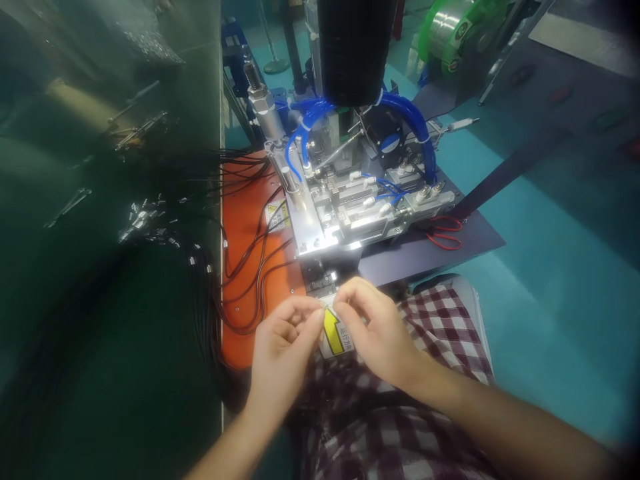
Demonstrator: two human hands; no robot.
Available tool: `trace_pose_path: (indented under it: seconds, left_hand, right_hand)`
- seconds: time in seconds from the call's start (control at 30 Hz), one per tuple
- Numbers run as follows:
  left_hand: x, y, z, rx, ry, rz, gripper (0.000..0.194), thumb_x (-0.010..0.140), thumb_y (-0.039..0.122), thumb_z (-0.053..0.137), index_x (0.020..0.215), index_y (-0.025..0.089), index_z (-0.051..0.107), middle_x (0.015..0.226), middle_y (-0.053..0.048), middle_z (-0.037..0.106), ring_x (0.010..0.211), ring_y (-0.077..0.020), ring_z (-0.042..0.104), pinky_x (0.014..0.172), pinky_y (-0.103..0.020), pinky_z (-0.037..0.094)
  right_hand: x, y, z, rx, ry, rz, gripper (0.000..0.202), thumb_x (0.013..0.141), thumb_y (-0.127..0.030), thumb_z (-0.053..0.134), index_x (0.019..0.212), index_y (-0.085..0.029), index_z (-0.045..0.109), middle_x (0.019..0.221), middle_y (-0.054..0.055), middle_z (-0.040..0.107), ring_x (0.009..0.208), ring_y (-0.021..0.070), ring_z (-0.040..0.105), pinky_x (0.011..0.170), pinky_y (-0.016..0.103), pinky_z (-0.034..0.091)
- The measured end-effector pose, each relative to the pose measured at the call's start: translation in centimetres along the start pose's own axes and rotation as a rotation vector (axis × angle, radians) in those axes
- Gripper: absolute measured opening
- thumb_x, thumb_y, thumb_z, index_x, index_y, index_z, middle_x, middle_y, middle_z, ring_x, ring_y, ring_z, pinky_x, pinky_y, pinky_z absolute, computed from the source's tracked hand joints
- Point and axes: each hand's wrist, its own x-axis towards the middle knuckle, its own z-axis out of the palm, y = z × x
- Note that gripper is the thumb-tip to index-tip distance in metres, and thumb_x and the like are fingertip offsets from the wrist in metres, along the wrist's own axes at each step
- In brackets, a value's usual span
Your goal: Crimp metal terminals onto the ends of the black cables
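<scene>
My left hand (pixel 290 340) and my right hand (pixel 375 330) meet near the front of a metal machine (pixel 340 213). Thumb and fingers of each are pinched together, the fingertips a short gap apart. Whatever lies between them is too small to make out. Just below the fingertips shows a label with a yellow arrow (pixel 333 332) on the machine's front. Behind the hands is a small dark metal fixture (pixel 323 283). Black cables (pixel 260 280) with bent ends lie over the orange plate (pixel 243 233) left of the hands.
A dark green bench (pixel 125 360) on the left bears a bundle of cables with shiny metal ends (pixel 143 220). Blue air tubes (pixel 410 113) arch over the machine below a black cylinder (pixel 356 50). A green wire spool (pixel 453 33) stands at the back right. A red cord (pixel 445 233) hangs by the machine.
</scene>
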Motion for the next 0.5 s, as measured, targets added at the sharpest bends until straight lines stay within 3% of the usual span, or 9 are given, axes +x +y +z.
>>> trace_pose_path:
  seconds: [0.1, 0.23, 0.5]
  left_hand:
    - [0.1, -0.2, -0.2, -0.018, 0.001, -0.01, 0.017, 0.075, 0.031, 0.072, 0.081, 0.016, 0.066, 0.061, 0.003, 0.054, 0.051, -0.0058, 0.046, 0.046, -0.014, 0.037]
    - [0.2, -0.2, -0.4, -0.031, -0.015, -0.024, 0.016, 0.076, 0.031, 0.072, 0.079, 0.016, 0.067, 0.063, 0.002, 0.057, 0.049, -0.0038, 0.043, 0.047, -0.014, 0.035]
    - [-0.1, 0.2, -0.2, 0.055, -0.038, 0.0, 0.015, 0.076, 0.03, 0.071, 0.075, 0.016, 0.068, 0.062, 0.002, 0.057, 0.048, -0.0045, 0.041, 0.045, -0.015, 0.034]
  right_hand:
    - [0.0, -0.2, 0.1, 0.188, -0.073, 0.198, 0.012, 0.09, -0.021, 0.048, 0.078, -0.019, 0.053, 0.072, -0.001, 0.055, 0.064, 0.0121, 0.051, 0.059, 0.024, 0.044]
    - [0.5, -0.4, -0.8, 0.319, -0.171, 0.358, 0.011, 0.086, -0.024, 0.053, 0.078, -0.017, 0.057, 0.069, -0.001, 0.056, 0.062, 0.0118, 0.051, 0.056, 0.024, 0.043]
    - [1.5, -0.9, -2.8, 0.193, -0.224, 0.26, 0.006, 0.077, -0.019, 0.061, 0.075, -0.016, 0.065, 0.058, -0.004, 0.053, 0.051, 0.0081, 0.041, 0.046, 0.021, 0.035]
